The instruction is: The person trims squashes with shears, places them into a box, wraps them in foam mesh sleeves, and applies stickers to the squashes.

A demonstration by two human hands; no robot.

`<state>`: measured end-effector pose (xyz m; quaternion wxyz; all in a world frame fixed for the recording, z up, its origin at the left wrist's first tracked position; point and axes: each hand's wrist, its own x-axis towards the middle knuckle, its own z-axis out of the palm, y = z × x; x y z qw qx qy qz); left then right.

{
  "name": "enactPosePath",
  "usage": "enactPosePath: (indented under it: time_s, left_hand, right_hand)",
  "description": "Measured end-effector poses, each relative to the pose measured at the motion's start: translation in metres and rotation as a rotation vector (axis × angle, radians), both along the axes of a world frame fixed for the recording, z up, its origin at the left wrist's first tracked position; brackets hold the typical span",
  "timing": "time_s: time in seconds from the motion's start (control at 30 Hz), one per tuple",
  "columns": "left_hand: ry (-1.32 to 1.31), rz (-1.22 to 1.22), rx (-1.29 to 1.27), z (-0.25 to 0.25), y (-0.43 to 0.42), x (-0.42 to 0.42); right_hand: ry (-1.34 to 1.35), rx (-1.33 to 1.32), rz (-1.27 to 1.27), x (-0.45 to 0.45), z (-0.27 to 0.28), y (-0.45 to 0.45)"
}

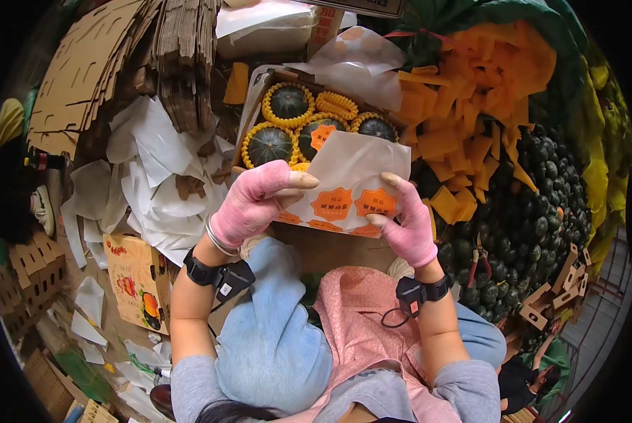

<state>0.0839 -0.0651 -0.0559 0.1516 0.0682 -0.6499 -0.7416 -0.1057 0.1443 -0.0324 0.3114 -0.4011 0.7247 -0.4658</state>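
Observation:
Both hands wear pink gloves with pale, soiled fingertips. Between them is a translucent sheet of orange stickers (351,156), tilted in front of an open box (243,134). At the sheet's left edge, my left hand (258,201) is closed with thumb and forefinger pinched; whether a loose sticker is in the pinch too is unclear. The right edge is gripped by my right hand (409,224), its thumb below and forefinger above. Inside the box sit several dark green squashes (270,146) in yellow foam nets. One squash behind the sheet carries an orange sticker (321,136).
Loose green squashes (541,183) are heaped at the right, with red-handled pliers (479,261) on them. Orange sheets (443,137) lie above the heap. White paper (157,151), stacked cardboard (83,63) and a printed carton (136,282) are at the left. A person (534,377) is at lower right.

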Motion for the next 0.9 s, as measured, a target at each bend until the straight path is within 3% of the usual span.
enactPosePath:
  time_s: [0.1, 0.13, 0.2, 0.3, 0.4, 0.43, 0.53, 0.57, 0.6, 0.67, 0.7, 0.77, 0.87, 0.9]
  left_hand:
    - [-0.184, 0.155, 0.050, 0.005, 0.010, 0.003]
    - [-0.252, 0.195, 0.088, 0.006, 0.013, 0.004]
    - [-0.276, 0.164, -0.155, 0.006, 0.014, 0.007]
    - [-0.356, 0.109, -0.527, 0.013, 0.014, 0.006]
    - [-0.305, 0.066, -0.770, 0.009, 0.015, 0.009]
    - [-0.269, 0.084, -0.843, 0.013, 0.016, 0.009]
    - [-0.095, 0.009, -0.430, 0.002, 0.019, 0.005]
    - [-0.098, -0.017, -0.242, -0.003, 0.023, 0.007]
    - [-0.104, -0.032, -0.060, -0.009, 0.028, 0.008]
    - [-0.325, -0.073, -0.083, -0.010, 0.028, 0.013]
    - [-0.255, -0.043, -0.196, -0.013, 0.028, 0.012]
    - [-0.308, 0.001, -0.088, -0.019, 0.031, 0.012]
    - [-0.359, 0.056, 0.067, -0.033, 0.033, 0.011]
    - [-0.379, 0.075, 0.116, -0.037, 0.035, 0.009]
  right_hand:
    - [-0.151, 0.033, -0.095, 0.001, -0.004, 0.009]
    - [-0.080, 0.065, -0.087, 0.000, -0.002, 0.009]
    - [0.060, 0.125, -0.072, 0.001, 0.006, 0.006]
    - [-0.002, 0.267, -0.119, 0.003, 0.010, 0.001]
    - [0.460, 0.291, 0.030, -0.001, 0.008, 0.000]
    - [0.343, 0.194, 0.094, -0.005, 0.006, 0.001]
    - [-0.021, -0.092, 0.279, -0.012, -0.005, 0.004]
    - [-0.348, 0.080, 0.281, -0.009, 0.007, 0.006]
    - [-0.439, 0.138, 0.247, -0.007, 0.007, 0.010]
    - [-0.354, 0.350, 0.253, -0.012, 0.015, 0.005]
    - [-0.315, 0.284, 0.259, -0.011, 0.012, 0.007]
    - [-0.233, 0.150, 0.272, -0.009, 0.002, 0.011]
    - [0.102, -0.020, 0.171, 0.003, -0.004, 0.007]
    - [0.266, 0.009, 0.242, -0.001, -0.005, 0.010]
